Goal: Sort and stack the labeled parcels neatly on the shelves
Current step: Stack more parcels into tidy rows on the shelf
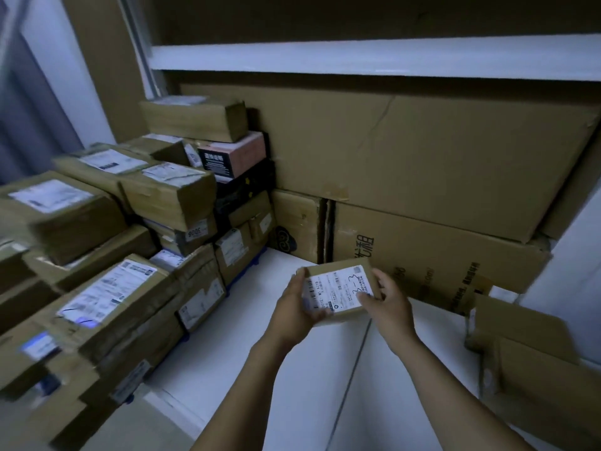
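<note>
A small parcel (pixel 338 289) is gripped at both ends by the left hand (pixel 297 307) and right hand (pixel 388 301), above the white shelf (pixel 260 336).

A parcel storeroom: taped cardboard parcels with shipping labels (pixel 107 288) stacked in piles on white shelves (pixel 357 56), flattened cartons (pixel 422 151) lining the back.

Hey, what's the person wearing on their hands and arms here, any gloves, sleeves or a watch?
Nothing shows. The left hand and right hand are ungloved, with no ring visible. The left forearm and right forearm are uncovered down to the frame's lower edge: no sleeve, cuff, watch or bracelet in view. The light is dim, so small details could be missed.
</note>
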